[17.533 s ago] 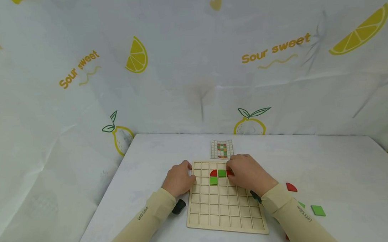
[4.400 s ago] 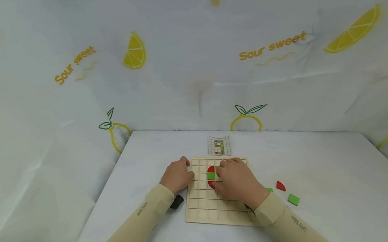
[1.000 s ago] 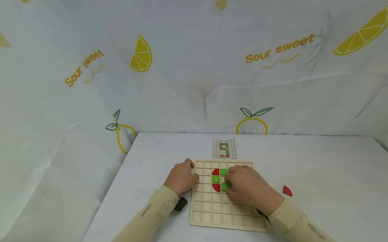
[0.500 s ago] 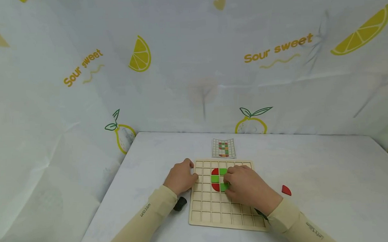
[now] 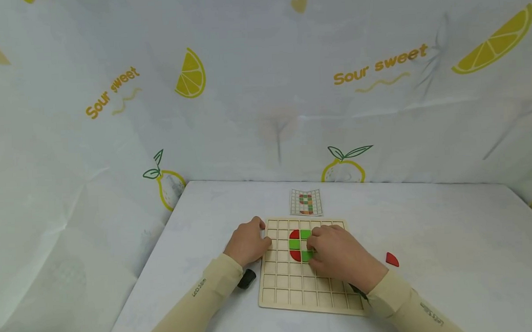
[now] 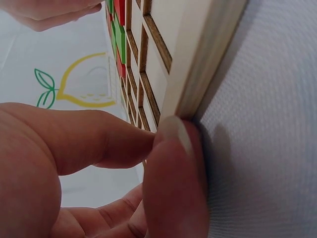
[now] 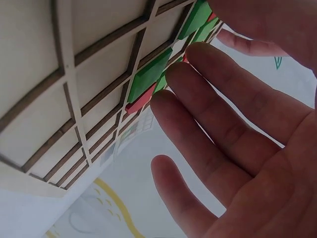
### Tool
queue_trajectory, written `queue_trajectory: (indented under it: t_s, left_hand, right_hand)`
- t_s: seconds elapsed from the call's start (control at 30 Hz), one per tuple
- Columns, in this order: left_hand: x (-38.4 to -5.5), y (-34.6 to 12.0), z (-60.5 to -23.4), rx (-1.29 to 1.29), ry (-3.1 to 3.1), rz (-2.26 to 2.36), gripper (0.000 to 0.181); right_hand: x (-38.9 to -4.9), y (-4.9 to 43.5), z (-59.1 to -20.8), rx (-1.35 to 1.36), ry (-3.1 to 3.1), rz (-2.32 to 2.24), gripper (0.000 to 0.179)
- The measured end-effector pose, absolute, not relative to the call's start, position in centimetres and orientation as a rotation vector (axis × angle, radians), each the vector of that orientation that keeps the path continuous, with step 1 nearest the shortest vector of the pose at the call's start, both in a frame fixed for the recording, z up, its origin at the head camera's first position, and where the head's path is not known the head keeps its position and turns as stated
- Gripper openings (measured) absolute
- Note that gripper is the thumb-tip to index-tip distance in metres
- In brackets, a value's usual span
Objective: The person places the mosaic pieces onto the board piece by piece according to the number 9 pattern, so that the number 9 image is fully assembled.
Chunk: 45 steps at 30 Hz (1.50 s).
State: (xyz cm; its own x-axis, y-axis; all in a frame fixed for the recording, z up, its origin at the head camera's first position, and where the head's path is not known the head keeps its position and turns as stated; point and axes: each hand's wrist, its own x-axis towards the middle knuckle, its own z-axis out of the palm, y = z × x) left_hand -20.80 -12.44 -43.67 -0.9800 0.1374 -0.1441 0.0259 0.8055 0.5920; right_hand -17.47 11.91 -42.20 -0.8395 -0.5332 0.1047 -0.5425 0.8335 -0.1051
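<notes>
A pale wooden grid board lies flat on the table. My left hand pinches its left edge, thumb against the side and index fingertip at the rim in the left wrist view. My right hand lies over the board's right part, fingers fairly straight. In the right wrist view its thumb touches a green square tile, and the other fingertips hover by another green tile and a red quarter-round tile. Left in the pattern are a red tile, a green tile and another red tile.
A pattern card with a coloured figure on a grid lies just behind the board. One loose red quarter-round tile lies on the table to the right. A white cloth backdrop with lemon prints stands behind.
Since the earliest frame, a red and a green tile have come onto the board's third pattern row, and the loose green tiles have left view. Over the last second both hands stay almost still.
</notes>
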Motion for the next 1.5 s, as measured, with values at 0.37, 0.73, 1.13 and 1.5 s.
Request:
queue_trajectory:
  t_s: [0.37,0.73,1.13,1.5]
  left_hand:
    - [-20.7,-12.2,-43.7,0.14,2.834,0.904,0.038]
    - [-20.5,-12.0,-43.7,0.143,2.826,0.906,0.038]
    - [-20.5,-11.8,-43.7,0.162,2.832,0.904,0.038]
    - [-20.8,-12.4,-43.8,0.12,2.831,0.891,0.039]
  right_hand:
    - [-18.6,14.3,-41.5,0.66,-3.008,0.249,0.021]
    - [-19.0,14.8,-42.5,0.648,-3.032,0.289,0.021]
    - [-18.6,14.9,-42.4,0.671,-3.021,0.275,0.022]
    - [-18.2,16.2,-41.4,0.594,-3.064,0.308,0.027]
